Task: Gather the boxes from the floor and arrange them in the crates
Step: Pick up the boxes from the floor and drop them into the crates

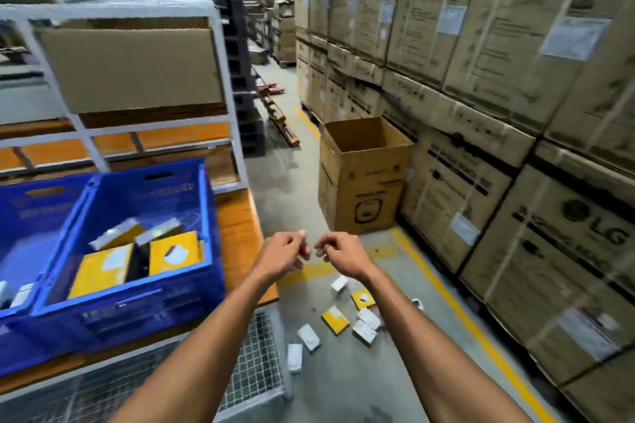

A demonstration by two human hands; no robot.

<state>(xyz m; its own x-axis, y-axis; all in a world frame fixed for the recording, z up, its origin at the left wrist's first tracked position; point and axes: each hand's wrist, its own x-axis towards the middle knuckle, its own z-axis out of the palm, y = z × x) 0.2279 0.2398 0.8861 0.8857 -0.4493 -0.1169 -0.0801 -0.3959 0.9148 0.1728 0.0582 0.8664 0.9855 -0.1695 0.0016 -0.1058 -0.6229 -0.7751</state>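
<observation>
Below, boxes (pixel 335 319) scattered on the floor, beneath left hand (pixel 282 252) and right hand (pixel 338 251), both loosely curled, empty.

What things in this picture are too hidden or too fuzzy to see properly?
Head view:
- Left blue plastic crate: cut off by the left edge, so most of its contents are out of view.
- Small white and yellow boxes on the floor: too small and blurred to read; the right forearm covers part of the pile.
- Left hand and right hand: motion blur; fingers curled, anything pinched is unclear.
- Open brown cardboard carton: its walls hide the bottom.
</observation>
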